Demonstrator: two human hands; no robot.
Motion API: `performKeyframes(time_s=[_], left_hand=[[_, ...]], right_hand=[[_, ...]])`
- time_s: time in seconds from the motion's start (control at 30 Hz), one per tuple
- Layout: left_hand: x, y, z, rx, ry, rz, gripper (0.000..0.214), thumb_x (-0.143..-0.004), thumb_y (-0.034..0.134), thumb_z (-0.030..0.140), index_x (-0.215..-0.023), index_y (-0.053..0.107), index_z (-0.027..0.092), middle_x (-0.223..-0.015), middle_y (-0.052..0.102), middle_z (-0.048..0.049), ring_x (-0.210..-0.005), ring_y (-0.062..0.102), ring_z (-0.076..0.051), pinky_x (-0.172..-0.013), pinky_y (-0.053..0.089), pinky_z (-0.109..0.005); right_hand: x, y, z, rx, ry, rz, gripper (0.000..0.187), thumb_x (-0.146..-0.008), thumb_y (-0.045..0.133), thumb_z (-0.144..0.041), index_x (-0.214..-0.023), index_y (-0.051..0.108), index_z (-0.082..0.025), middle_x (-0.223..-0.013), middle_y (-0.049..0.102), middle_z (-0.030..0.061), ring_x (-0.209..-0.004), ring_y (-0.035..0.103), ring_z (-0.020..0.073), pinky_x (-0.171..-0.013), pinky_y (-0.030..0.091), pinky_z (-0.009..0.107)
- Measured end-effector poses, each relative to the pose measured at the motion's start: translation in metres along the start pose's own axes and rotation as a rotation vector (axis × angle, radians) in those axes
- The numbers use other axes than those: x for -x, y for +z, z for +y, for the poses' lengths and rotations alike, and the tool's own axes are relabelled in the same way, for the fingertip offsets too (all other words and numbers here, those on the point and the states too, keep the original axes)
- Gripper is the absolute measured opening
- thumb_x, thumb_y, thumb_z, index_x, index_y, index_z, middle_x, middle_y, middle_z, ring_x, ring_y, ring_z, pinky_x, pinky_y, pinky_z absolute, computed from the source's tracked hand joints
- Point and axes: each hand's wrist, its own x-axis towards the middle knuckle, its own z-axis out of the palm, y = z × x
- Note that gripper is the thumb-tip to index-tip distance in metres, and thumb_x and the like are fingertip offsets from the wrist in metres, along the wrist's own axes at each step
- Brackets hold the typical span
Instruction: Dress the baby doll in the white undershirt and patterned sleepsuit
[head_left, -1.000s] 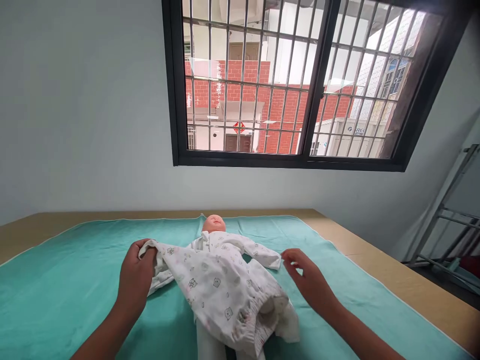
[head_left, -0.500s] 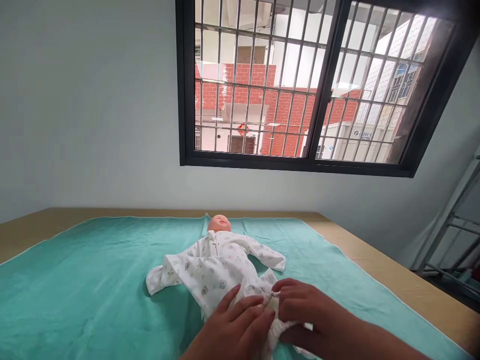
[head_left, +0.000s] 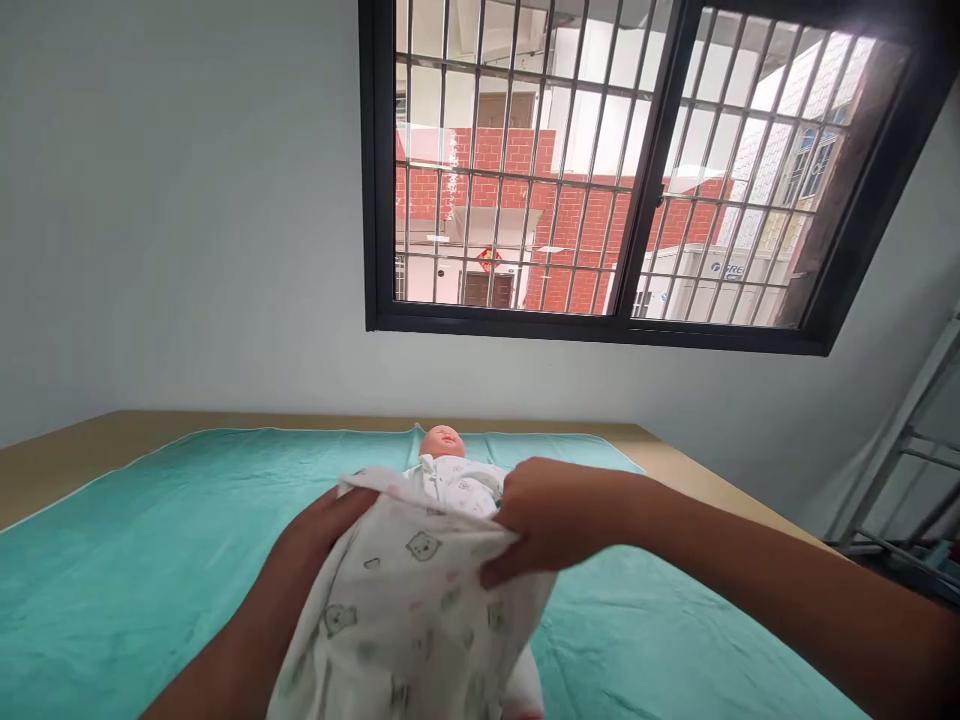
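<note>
A baby doll point(head_left: 443, 441) lies on its back on a teal cloth point(head_left: 150, 540), its head toward the wall. It wears a white top with small prints point(head_left: 459, 478). Both my hands hold up a white printed garment point(head_left: 409, 620) in front of the doll, which hides most of the doll's body. My left hand point(head_left: 319, 535) grips the garment's upper left edge, mostly behind the fabric. My right hand point(head_left: 551, 515) is closed on the upper right edge, fingers curled over the cloth.
The teal cloth covers a wooden table point(head_left: 720, 490) that stands against a pale wall. A barred window point(head_left: 600, 170) is above. A metal frame point(head_left: 900, 470) stands at the right beyond the table.
My hands were low on the garment near the doll's legs half a second ago. They have now lifted the white printed garment up and toward the doll's chest, covering its body from view.
</note>
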Motion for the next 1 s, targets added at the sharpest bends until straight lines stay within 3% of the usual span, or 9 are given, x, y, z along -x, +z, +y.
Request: performKeyframes(time_s=[0.13,0.27,0.4,0.5,0.6,0.77,0.83,0.93,1.0], left_hand=[[-0.005,0.009,-0.005,-0.462,0.020,-0.290,0.027,-0.074,0.068,0.037,-0.093,0.074,0.019,-0.082,0.074,-0.0030,-0.078,0.067,-0.024,-0.065,0.048,-0.027],[-0.005,0.010,-0.014,-0.785,0.036,-0.442,0.014,-0.069,0.074,0.027,-0.082,0.076,0.021,-0.080,0.074,0.0011,-0.075,0.064,-0.021,-0.062,0.043,-0.023],[-0.014,0.009,-0.022,-0.305,0.061,-0.355,0.033,-0.082,0.065,0.043,-0.101,0.072,0.018,-0.091,0.073,-0.0053,-0.077,0.064,-0.020,-0.068,0.048,-0.026],[-0.018,0.013,-0.029,0.057,0.005,-0.349,0.045,-0.082,0.067,0.042,-0.120,0.064,0.017,-0.100,0.072,-0.0100,-0.082,0.066,-0.022,-0.075,0.052,-0.031],[-0.014,0.019,-0.037,0.078,-0.045,-0.305,0.045,-0.081,0.069,0.041,-0.119,0.065,0.017,-0.099,0.072,-0.0107,-0.082,0.067,-0.022,-0.074,0.052,-0.030],[-0.010,0.026,-0.047,-0.079,-0.146,-0.370,0.048,-0.080,0.067,0.053,-0.111,0.069,0.016,-0.092,0.073,-0.0081,-0.082,0.067,-0.022,-0.080,0.051,-0.032],[-0.014,0.028,-0.052,-0.146,-0.170,-0.442,0.049,-0.078,0.068,0.055,-0.106,0.071,0.015,-0.089,0.072,-0.0077,-0.081,0.066,-0.022,-0.080,0.050,-0.032],[-0.020,0.034,-0.064,-0.210,-0.140,-0.444,0.044,-0.079,0.068,0.052,-0.101,0.069,0.014,-0.085,0.069,-0.0051,-0.082,0.062,-0.020,-0.078,0.048,-0.029],[-0.021,0.040,-0.073,-0.237,-0.105,-0.356,0.043,-0.078,0.068,0.055,-0.093,0.068,0.015,-0.082,0.067,-0.0031,-0.080,0.059,-0.018,-0.076,0.047,-0.027]], right_hand=[[-0.014,0.003,0.028,-0.386,-0.012,-0.078,0.053,-0.076,0.059,-0.065,-0.074,0.072,-0.014,-0.065,0.058,-0.0012,-0.060,0.051,0.0112,-0.056,0.041,0.022],[-0.014,0.037,0.052,-0.893,-0.103,-0.031,0.039,-0.071,0.072,-0.052,-0.075,0.071,-0.013,-0.072,0.061,-0.0006,-0.068,0.056,0.0123,-0.064,0.047,0.023],[-0.022,0.087,0.050,-1.208,-0.115,0.166,0.033,-0.069,0.076,-0.044,-0.071,0.068,-0.012,-0.068,0.057,-0.0024,-0.064,0.053,0.0093,-0.062,0.045,0.021],[-0.035,0.123,0.038,-1.320,-0.069,0.078,0.029,-0.060,0.081,-0.035,-0.073,0.071,-0.011,-0.062,0.058,-0.0040,-0.058,0.051,0.0079,-0.060,0.045,0.021],[-0.047,0.153,0.033,-1.472,-0.065,0.043,0.023,-0.046,0.080,-0.022,-0.063,0.069,-0.011,-0.055,0.056,-0.0047,-0.052,0.051,0.0089,-0.053,0.044,0.021],[-0.048,0.187,0.056,-1.859,-0.094,0.407,0.029,-0.044,0.076,-0.023,-0.039,0.048,-0.013,-0.040,0.038,-0.0076,-0.041,0.037,0.0042,-0.042,0.030,0.017],[-0.038,0.189,0.063,-1.802,-0.126,0.255,0.033,-0.044,0.080,-0.027,-0.042,0.051,-0.013,-0.042,0.040,-0.0075,-0.043,0.037,0.0042,-0.043,0.031,0.017],[-0.018,0.178,0.058,-1.611,-0.224,-0.095,0.035,-0.053,0.083,-0.037,-0.069,0.066,-0.011,-0.063,0.056,-0.0034,-0.056,0.049,0.0075,-0.053,0.040,0.017],[-0.008,0.168,0.042,-1.488,-0.271,-0.110,0.044,-0.057,0.083,-0.039,-0.087,0.068,-0.011,-0.079,0.062,-0.0005,-0.069,0.055,0.0106,-0.065,0.045,0.019]])
